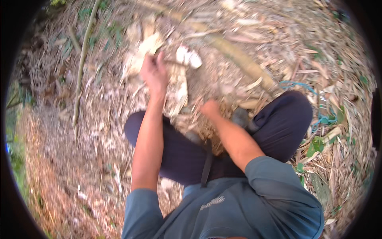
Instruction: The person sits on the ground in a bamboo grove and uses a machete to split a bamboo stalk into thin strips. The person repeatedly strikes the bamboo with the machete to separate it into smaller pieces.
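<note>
My left hand is stretched forward and closed around a thin stick-like handle that points right toward a pale, whitish chunk on the ground. My right hand is lower and nearer to me, fingers curled, down among dry husks and fibres between my knees; what it holds is blurred. I am squatting, with dark trousers at both knees and a grey-blue shirt below.
A thick pale bamboo stem runs diagonally behind the hands. A thin stalk stands at the left. Blue cord lies by my right knee. Dry leaves and husks cover the ground all around.
</note>
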The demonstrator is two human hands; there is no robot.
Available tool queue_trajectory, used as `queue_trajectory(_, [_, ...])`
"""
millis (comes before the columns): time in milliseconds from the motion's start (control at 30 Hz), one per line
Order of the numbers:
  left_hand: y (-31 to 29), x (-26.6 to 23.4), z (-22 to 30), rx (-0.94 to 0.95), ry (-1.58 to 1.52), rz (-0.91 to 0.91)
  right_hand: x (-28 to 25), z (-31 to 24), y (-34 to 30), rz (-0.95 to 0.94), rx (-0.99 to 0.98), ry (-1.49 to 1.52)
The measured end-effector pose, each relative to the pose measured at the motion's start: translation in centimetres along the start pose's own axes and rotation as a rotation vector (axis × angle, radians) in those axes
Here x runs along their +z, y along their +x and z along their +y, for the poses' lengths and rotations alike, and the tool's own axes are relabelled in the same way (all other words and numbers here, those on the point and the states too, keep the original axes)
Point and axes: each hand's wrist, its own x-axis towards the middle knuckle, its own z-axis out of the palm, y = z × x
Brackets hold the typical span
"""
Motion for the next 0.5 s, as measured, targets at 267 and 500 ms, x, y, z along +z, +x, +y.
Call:
queue_trajectory(267, [0.4,0.2,-1.4,-0.098,-0.084,-0.049,0.2,1.0,2.9,-0.024,-0.089,0.044])
queue_trajectory(500, [-1.2,2.0,-0.3,-0.082,-0.308,-0.027,-3.5,-1.5,-3.5,0.065,0.279,0.292])
